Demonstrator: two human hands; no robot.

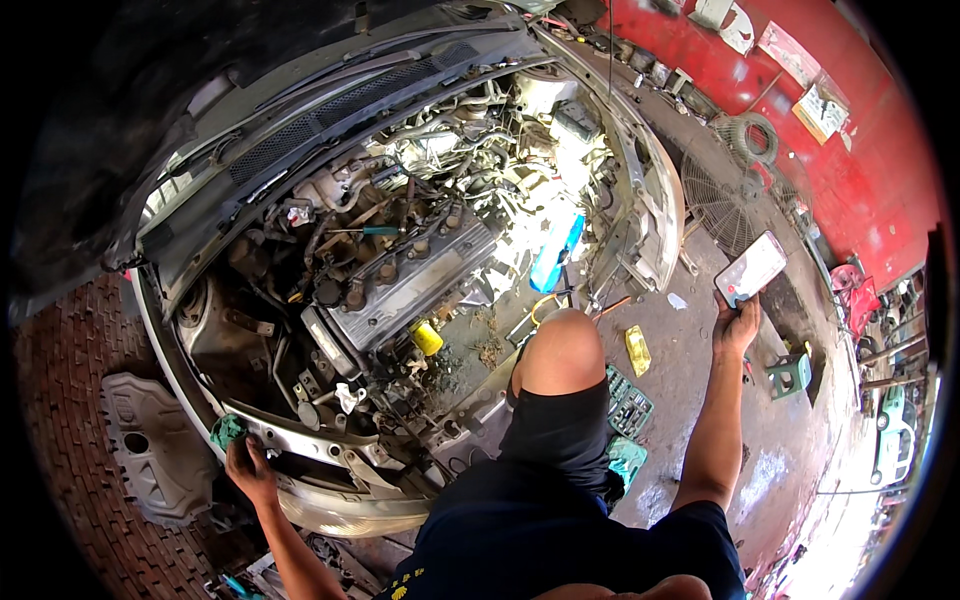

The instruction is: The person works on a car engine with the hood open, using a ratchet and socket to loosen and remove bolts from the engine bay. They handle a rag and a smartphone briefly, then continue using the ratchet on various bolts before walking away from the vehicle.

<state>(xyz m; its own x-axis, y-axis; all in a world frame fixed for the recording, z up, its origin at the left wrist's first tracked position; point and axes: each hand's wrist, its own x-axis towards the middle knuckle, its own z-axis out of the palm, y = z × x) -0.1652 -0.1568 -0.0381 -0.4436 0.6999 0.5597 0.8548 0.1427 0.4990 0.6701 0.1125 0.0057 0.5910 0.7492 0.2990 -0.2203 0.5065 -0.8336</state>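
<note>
"Phone (752, 268): where?"
"Clamped in the right hand (738, 325), jutting out above that grip."
"And the green rag (228, 431)?"
"Pinched in the left hand (250, 464), at the car's front edge (290, 441), with the engine (420, 290) beyond, rightward of that grip."

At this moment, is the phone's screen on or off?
On: the phone in the right hand looks lit, with bright pale and coloured areas showing.

Very bright light whitens the engine parts (490, 185) and the lower right edge; the raised hood (80, 130) is in deep shadow. The fisheye lens bends the red wall (870, 175), and the corners are black.
</note>
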